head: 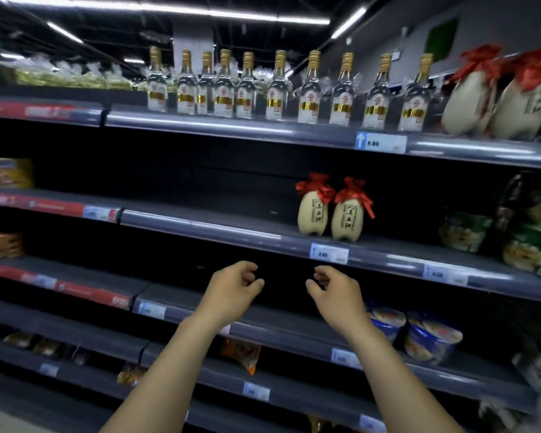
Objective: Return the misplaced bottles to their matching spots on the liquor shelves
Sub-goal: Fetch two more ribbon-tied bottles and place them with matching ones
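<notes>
1. Up front, two cream gourd-shaped ceramic bottles with red cloth tops (331,210) are standing touching each other on the grey second shelf (200,225).
2. Two larger matching cream bottles (494,98) are sitting on the top shelf (231,125), right of the row of clear gold-capped glass bottles (275,89).
3. Below, the left hand (231,292) and right hand (336,295) are hovering empty, fingers loosely curled, gripping nothing.

2 jugs (331,210) sit below the bottle row (278,89).
</notes>
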Demonstrator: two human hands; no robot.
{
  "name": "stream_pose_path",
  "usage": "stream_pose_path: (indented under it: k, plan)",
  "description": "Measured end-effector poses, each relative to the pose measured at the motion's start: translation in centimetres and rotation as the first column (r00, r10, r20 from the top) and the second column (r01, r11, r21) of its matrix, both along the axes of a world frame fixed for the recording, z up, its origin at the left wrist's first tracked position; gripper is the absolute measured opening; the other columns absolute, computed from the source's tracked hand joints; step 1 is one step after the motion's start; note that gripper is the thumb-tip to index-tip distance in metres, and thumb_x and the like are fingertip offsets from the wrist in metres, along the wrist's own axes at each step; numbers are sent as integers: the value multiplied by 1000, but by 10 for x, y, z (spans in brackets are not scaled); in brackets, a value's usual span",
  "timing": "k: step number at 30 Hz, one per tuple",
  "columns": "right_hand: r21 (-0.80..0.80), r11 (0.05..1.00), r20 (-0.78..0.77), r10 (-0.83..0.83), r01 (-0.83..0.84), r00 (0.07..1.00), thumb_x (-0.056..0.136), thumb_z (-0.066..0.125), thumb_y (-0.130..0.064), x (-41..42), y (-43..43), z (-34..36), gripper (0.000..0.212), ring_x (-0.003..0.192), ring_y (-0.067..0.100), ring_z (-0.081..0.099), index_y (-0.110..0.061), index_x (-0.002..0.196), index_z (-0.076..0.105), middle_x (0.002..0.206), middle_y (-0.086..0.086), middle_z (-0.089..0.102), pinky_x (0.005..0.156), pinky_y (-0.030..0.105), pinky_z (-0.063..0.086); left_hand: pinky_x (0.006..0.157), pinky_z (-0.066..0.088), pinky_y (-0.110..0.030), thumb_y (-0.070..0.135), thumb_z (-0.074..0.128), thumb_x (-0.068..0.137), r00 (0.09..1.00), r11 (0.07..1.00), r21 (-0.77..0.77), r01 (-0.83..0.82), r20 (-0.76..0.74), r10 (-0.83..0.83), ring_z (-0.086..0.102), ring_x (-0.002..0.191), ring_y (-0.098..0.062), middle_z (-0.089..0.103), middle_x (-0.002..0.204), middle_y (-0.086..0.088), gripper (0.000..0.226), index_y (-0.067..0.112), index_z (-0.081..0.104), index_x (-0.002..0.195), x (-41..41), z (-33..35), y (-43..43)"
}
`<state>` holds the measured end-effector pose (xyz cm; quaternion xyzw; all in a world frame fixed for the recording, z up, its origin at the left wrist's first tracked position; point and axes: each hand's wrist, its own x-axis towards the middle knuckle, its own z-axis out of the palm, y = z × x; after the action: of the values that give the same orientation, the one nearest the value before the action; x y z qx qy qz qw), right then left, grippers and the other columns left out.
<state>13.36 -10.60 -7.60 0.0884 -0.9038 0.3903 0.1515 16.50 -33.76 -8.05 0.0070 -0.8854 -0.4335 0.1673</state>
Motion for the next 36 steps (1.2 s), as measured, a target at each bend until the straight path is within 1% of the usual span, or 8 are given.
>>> stream_pose_path:
  k: [3,7,11,14,18,20,26,36]
  plan:
    - [-34,997,-62,-70,68,996,93,71,-27,-36,10,23,30,108,27,67,-7,116,71,113,7,75,92,32,48,81,45,-15,35,74,88,996,1000,10,23,-88,-22,67,94,-3,67,95,20,37,25,67,124,-49,23,14]
    - [-57,989,-85,-142,138,986,94,71,-31,-72,19,45,47,122,27,60,-6,133,64,127,10,69,99,30,43,86,40,-17,42,75,86,987,996,-37,86,-133,-90,63,105,-3,64,106,20,48,28,63,130,-96,49,36]
    - [-148,965,-98,-231,215,968,90,74,-39,-100,25,56,57,121,23,59,-11,137,59,127,5,65,95,26,43,92,40,-22,51,79,81,979,994,-16,113,-166,-114,56,120,-8,61,127,11,71,26,53,142,-139,67,53]
    - [-163,937,-132,-330,307,935,83,78,-43,-117,30,55,57,115,22,58,-18,132,60,120,0,59,95,35,50,95,38,-24,60,81,72,981,989,23,146,-135,-141,50,129,-12,50,143,7,95,26,40,151,-166,71,68]
    - [-157,902,-126,-422,402,898,75,84,-47,-138,35,52,91,126,23,52,-18,150,42,139,4,48,98,30,43,99,37,-28,71,77,59,982,986,57,158,-113,-151,46,134,-17,39,152,3,118,27,26,156,-194,65,86]
    - [-153,904,-127,-420,400,899,72,86,-50,-147,37,51,97,127,23,51,-18,151,39,140,5,50,95,30,41,101,42,-30,75,76,53,980,986,54,158,-128,-150,50,129,-18,43,146,1,121,27,29,153,-207,62,93]
    - [-176,931,-155,-346,319,925,66,90,-49,-167,42,51,54,85,8,64,-28,99,53,95,-9,66,63,19,48,79,60,-39,74,81,51,971,982,66,179,-170,-166,66,93,-10,63,107,12,100,32,39,131,-232,58,96]
    - [-225,916,-172,-372,332,912,61,94,-45,-179,45,43,52,77,-10,63,-28,94,58,85,-12,70,56,7,45,76,61,-33,59,89,59,964,971,58,231,-153,-219,68,91,-11,67,99,10,97,27,39,136,-253,52,87]
